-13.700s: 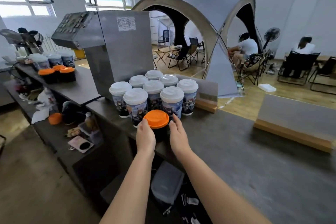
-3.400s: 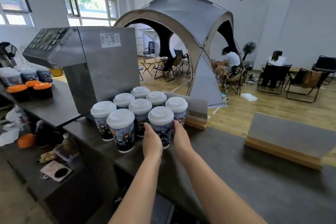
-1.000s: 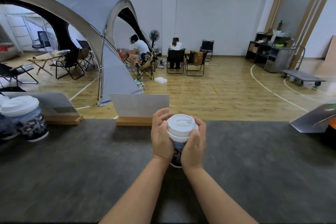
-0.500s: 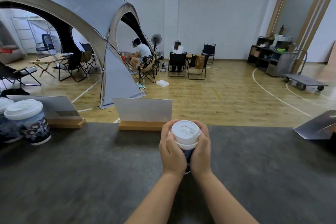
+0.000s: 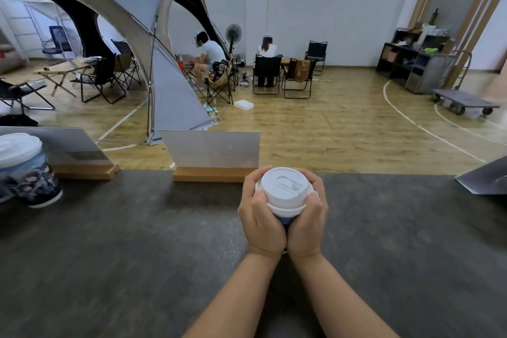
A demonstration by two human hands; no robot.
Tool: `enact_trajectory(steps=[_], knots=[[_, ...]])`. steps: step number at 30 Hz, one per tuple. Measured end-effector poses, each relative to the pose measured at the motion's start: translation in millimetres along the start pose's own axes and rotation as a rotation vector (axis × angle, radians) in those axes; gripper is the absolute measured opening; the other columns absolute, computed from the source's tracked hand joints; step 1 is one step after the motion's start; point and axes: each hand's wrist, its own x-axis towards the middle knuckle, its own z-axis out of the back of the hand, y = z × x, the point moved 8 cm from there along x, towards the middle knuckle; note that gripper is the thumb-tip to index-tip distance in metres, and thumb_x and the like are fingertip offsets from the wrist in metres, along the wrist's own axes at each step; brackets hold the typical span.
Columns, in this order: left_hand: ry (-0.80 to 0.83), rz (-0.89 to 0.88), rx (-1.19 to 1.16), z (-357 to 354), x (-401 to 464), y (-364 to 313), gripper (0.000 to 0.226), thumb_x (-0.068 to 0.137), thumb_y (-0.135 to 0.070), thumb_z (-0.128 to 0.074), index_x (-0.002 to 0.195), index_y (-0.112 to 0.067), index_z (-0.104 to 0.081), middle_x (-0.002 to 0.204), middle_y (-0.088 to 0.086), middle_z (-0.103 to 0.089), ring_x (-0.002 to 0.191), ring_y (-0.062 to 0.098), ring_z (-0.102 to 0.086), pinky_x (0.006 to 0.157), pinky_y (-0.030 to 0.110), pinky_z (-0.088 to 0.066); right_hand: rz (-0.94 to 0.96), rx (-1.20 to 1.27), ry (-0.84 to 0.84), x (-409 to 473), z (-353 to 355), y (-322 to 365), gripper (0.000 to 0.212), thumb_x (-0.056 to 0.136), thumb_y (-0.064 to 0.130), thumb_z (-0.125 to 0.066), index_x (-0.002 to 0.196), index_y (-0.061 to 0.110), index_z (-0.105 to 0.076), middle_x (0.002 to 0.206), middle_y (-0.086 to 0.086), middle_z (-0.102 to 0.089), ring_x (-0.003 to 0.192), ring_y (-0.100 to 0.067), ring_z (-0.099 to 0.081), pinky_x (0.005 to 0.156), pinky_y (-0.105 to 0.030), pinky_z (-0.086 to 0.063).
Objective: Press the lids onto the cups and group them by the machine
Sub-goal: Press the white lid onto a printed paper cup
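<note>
A printed paper cup (image 5: 285, 220) with a white lid (image 5: 284, 191) stands on the dark grey counter (image 5: 137, 241) in the middle of the view. My left hand (image 5: 260, 219) and my right hand (image 5: 308, 221) wrap around it from both sides, thumbs resting on the lid's rim. Most of the cup's body is hidden behind my fingers. At the far left edge stands another lidded printed cup (image 5: 26, 170). The machine is out of view.
A grey sign board on a wooden base (image 5: 214, 156) stands just behind the cup, a second board (image 5: 74, 153) to its left, and a metal plate (image 5: 485, 178) at the right edge. Beyond the counter are a tent, folding chairs and two seated people.
The view has turned away from the machine and the cup group to the open counter. Over the last second my hands have stayed around the lidded cup, thumbs shifting on its rim.
</note>
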Motion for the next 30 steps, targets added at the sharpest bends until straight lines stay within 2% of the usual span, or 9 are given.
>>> enact_trajectory(steps=[4,10,13,18,20,22,24,28,30], knots=[[0.005,-0.019,0.016,-0.3,-0.4,-1.8,0.036,0.091,-0.017,-0.033,0.103,-0.004,-0.064,0.095,0.004,-0.071,0.089,0.019,-0.068,0.07,0.028,-0.054,0.024,-0.007,0.003,-0.9,-0.6,2.4,0.04,0.087,0.035,-0.034,0.103,0.01,-0.061,0.098,-0.01,-0.069,0.091,-0.027,-0.067,0.071,-0.043,-0.056],[0.011,-0.029,0.018,-1.1,-0.5,-1.3,0.036,0.091,-0.018,-0.032,0.102,-0.005,-0.064,0.095,0.007,-0.071,0.088,0.021,-0.068,0.071,0.032,-0.055,0.011,-0.02,0.0,-0.2,0.6,-1.2,0.042,0.087,0.038,-0.034,0.103,0.009,-0.061,0.099,-0.012,-0.069,0.092,-0.03,-0.066,0.074,-0.051,-0.056],[0.014,-0.029,0.027,-0.5,0.1,0.4,0.036,0.091,-0.018,-0.032,0.102,-0.005,-0.064,0.095,0.01,-0.071,0.089,0.024,-0.068,0.071,0.036,-0.056,0.003,-0.005,-0.007,0.1,1.1,-1.2,0.038,0.085,0.036,-0.035,0.1,0.013,-0.062,0.097,-0.01,-0.069,0.09,-0.028,-0.067,0.074,-0.05,-0.056],[0.048,-0.002,0.001,-3.5,3.0,-3.4,0.036,0.088,-0.018,-0.033,0.1,-0.002,-0.063,0.092,0.008,-0.071,0.086,0.02,-0.068,0.07,0.034,-0.054,-0.023,-0.008,0.02,-0.3,-1.4,-0.6,0.028,0.086,0.027,-0.037,0.099,0.023,-0.061,0.097,-0.002,-0.07,0.091,-0.025,-0.067,0.073,-0.046,-0.056],[0.091,0.025,0.026,-3.3,8.6,-1.3,0.035,0.086,-0.022,-0.035,0.099,-0.008,-0.064,0.093,0.009,-0.071,0.088,0.024,-0.067,0.072,0.041,-0.055,-0.036,-0.056,0.032,-0.2,-1.1,0.6,0.028,0.082,0.03,-0.037,0.099,0.025,-0.059,0.096,0.003,-0.07,0.09,-0.019,-0.066,0.072,-0.043,-0.055],[0.126,0.011,0.137,1.3,16.9,1.4,0.034,0.086,-0.033,-0.036,0.101,-0.023,-0.065,0.103,0.008,-0.068,0.097,0.027,-0.064,0.082,0.051,-0.054,-0.065,-0.119,0.031,2.7,3.3,1.2,0.026,0.078,0.025,-0.037,0.094,0.026,-0.058,0.09,0.006,-0.069,0.085,-0.016,-0.065,0.071,-0.042,-0.054],[0.112,0.011,0.236,10.4,23.0,2.6,0.031,0.083,-0.041,-0.039,0.101,-0.036,-0.063,0.11,0.004,-0.062,0.103,0.022,-0.061,0.091,0.053,-0.05,-0.076,-0.162,0.017,8.9,10.6,5.2,0.022,0.077,0.021,-0.038,0.085,0.024,-0.059,0.08,0.003,-0.068,0.08,-0.017,-0.063,0.07,-0.042,-0.051],[0.075,-0.006,0.238,16.9,17.1,-7.2,0.024,0.09,-0.041,-0.046,0.091,-0.029,-0.066,0.095,-0.003,-0.069,0.093,0.019,-0.065,0.086,0.051,-0.053,-0.117,-0.204,0.03,18.1,13.7,5.4,0.015,0.077,0.023,-0.04,0.079,0.024,-0.054,0.071,0.01,-0.06,0.07,-0.009,-0.054,0.068,-0.038,-0.043],[0.08,0.013,0.202,13.7,8.6,-7.0,0.029,0.093,-0.044,-0.044,0.096,-0.027,-0.068,0.096,-0.005,-0.072,0.095,0.019,-0.067,0.085,0.049,-0.055,-0.158,-0.141,0.078,13.3,4.5,-1.1,0.019,0.08,0.026,-0.039,0.085,0.03,-0.057,0.081,0.005,-0.064,0.08,-0.019,-0.06,0.071,-0.046,-0.047]])
